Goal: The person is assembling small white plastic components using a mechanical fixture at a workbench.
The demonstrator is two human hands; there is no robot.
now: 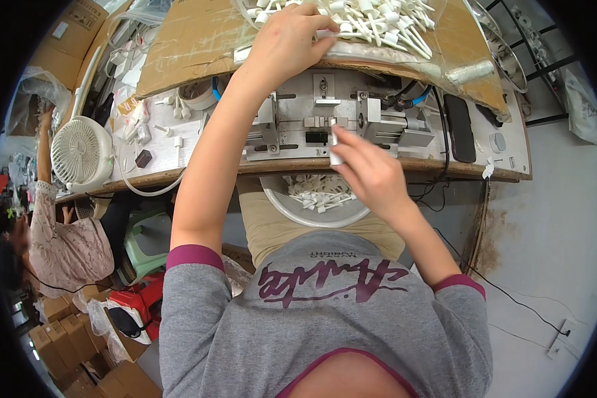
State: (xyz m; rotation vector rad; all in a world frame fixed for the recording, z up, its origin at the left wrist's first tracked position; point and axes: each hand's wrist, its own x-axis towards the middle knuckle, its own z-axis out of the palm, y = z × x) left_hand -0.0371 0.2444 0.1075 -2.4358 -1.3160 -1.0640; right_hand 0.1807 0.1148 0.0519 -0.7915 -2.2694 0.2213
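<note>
My right hand pinches a small white plastic piece with a stem between thumb and fingertips. It holds the piece upright, close in front of the metal clamping fixture at the middle of the bench machine. My left hand reaches over the cardboard ledge to the near edge of a heap of white stemmed plastic pieces. Its fingers are bent, with thumb and forefinger around a white piece at the heap; the fingertips are partly hidden.
A mesh basket of similar white pieces rests at my lap. On the bench are a white fan at left, a dark phone at right, and black cables. A co-worker's sleeve shows at far left.
</note>
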